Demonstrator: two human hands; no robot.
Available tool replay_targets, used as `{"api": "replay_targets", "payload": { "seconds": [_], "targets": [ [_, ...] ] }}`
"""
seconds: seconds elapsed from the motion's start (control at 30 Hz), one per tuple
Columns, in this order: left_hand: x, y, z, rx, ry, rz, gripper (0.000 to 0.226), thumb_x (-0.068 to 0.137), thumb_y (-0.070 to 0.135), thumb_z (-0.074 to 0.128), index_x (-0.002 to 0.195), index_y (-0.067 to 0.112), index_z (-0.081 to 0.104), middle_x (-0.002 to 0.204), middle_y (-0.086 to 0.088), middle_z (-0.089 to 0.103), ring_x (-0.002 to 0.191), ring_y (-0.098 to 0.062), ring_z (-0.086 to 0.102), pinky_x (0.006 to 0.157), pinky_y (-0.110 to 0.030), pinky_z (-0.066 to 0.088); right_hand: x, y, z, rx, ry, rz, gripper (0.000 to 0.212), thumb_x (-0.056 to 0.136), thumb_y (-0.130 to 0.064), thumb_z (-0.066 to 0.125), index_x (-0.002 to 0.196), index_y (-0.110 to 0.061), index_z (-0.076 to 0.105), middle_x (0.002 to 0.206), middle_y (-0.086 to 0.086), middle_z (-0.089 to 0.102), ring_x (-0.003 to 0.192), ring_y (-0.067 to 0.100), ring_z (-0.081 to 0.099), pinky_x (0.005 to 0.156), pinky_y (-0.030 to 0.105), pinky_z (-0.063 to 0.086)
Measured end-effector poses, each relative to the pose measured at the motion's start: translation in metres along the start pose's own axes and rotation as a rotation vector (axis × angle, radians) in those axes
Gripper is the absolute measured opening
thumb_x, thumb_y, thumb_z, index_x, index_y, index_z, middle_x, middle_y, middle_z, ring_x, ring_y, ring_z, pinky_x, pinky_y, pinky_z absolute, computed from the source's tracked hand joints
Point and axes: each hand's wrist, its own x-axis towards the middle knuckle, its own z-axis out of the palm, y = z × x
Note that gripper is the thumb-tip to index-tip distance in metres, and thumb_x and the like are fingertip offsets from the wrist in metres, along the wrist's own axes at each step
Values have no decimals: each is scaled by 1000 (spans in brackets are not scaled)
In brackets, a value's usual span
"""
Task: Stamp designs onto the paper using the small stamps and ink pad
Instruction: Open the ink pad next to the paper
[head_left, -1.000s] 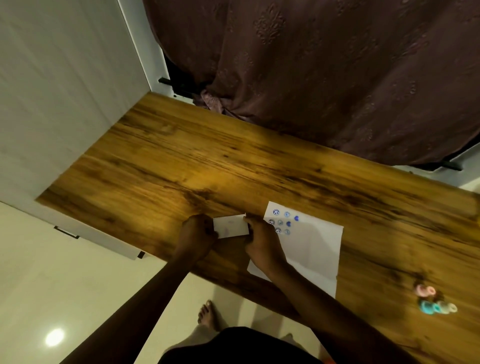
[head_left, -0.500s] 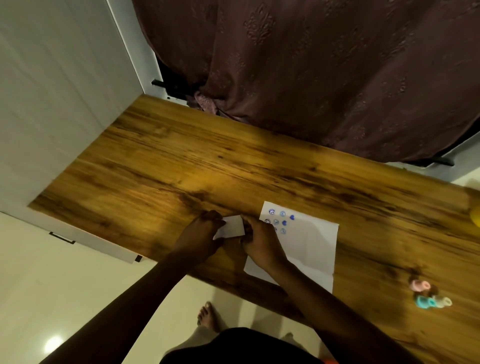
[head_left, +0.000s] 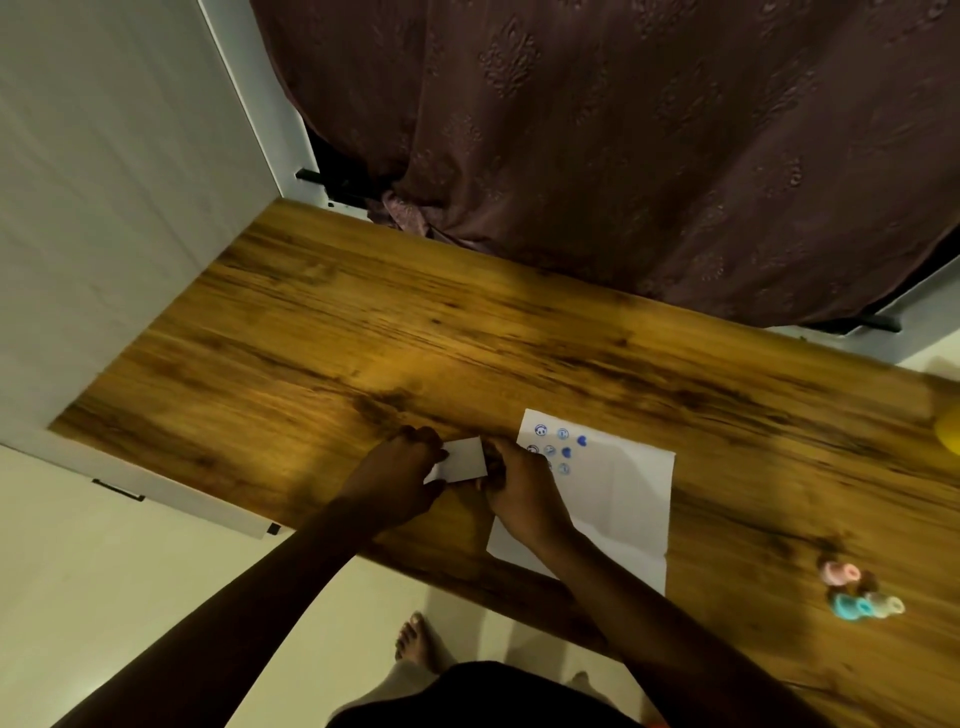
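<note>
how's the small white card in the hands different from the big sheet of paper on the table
The small white card is much smaller than the sheet of paper. The card is held between the left hand and right hand; the sheet lies flat. The sheet carries blue stamped marks; the card looks blank. Both are white.

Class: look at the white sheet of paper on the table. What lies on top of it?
On the paper: blue stamped designs near its far-left corner, and the right hand across its left edge. Prints beneath that hand stay hidden.
</note>
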Motion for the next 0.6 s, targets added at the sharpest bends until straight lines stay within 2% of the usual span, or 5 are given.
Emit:
{"api": "replay_targets", "payload": {
  "seconds": [0.3,0.4,0.5,0.6],
  "targets": [
    [11,-4,-17,-44,-66,29,49,91,42,65,136,23,63,139,1,63,129,-20,56,103,-34,48,3,3,3,-15,20,13,51,96,-24,69,144,-19,52,146,2,59,137,24,54,116,41,44],
    [17,-8,-27,-94,-78,34,43,90,36,66,130,21,69,130,-1,70,117,-22,66,92,-33,53,3,5,4,-35,36,19,47,98,-23,67,142,-21,53,145,2,59,136,23,55,118,37,42],
    [25,-13,-35,-165,-95,65,31,92,24,64,122,21,74,114,-3,77,100,-24,74,79,-33,56,3,6,4,-29,15,25,40,99,-21,64,139,-21,56,140,0,63,132,21,57,115,38,45],
    [36,-18,-36,-159,-30,54,27,98,18,58,120,18,74,115,-6,77,101,-25,73,77,-26,46,5,6,3,-19,-16,41,41,100,-20,63,140,-19,55,139,2,63,131,21,58,113,40,47]
  ]
}}
